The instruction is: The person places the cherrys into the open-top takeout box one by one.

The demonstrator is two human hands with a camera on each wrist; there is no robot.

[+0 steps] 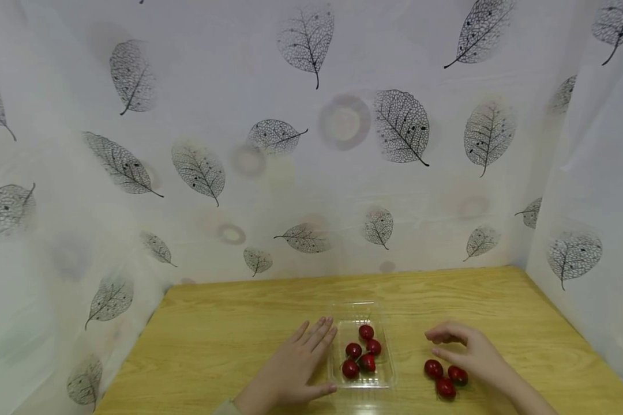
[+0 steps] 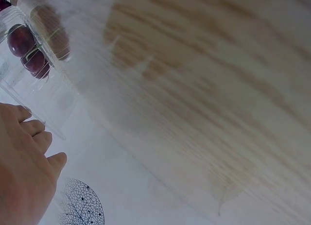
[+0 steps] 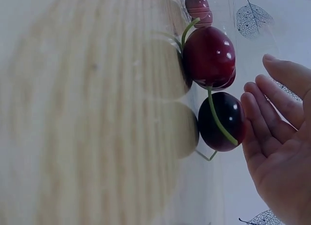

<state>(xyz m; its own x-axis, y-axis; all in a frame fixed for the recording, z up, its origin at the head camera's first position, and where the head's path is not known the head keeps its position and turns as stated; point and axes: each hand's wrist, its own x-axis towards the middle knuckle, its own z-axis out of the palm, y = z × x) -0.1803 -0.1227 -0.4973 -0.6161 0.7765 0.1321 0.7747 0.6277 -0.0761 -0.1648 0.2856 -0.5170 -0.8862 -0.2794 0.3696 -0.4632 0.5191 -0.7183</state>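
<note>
Spread flat with its fingers straight, the left hand [image 1: 297, 364] lies along the left side of a clear plastic tray [image 1: 386, 377], its thumb reaching toward the near left corner, and it grips nothing. From the head view, five cherries [image 1: 374, 347] sit in that tray, dark red and glossy, while three cherries [image 1: 446, 388] rest in a tight cluster on the wood-grain table [image 1: 228, 323] to its right. Just over this cluster hangs the right hand [image 1: 469, 349], loosely curved, thumb and fingers apart, with nothing between them. Behind stands a pale cloth [image 1: 337, 193] printed with dark leaf skeletons [image 1: 402, 127]. From the left wrist, the fingertips show at the tray's edge, though I can't tell whether they press on it, and a couple of cherries show through the clear wall. From the right wrist, the cluster looms close, a green stem [image 3: 217, 119] curving across the darkest cherry; the relaxed hand is right beside that one, but whether skin meets fruit I can't tell. More cherries appear beyond, behind clear plastic.
</note>
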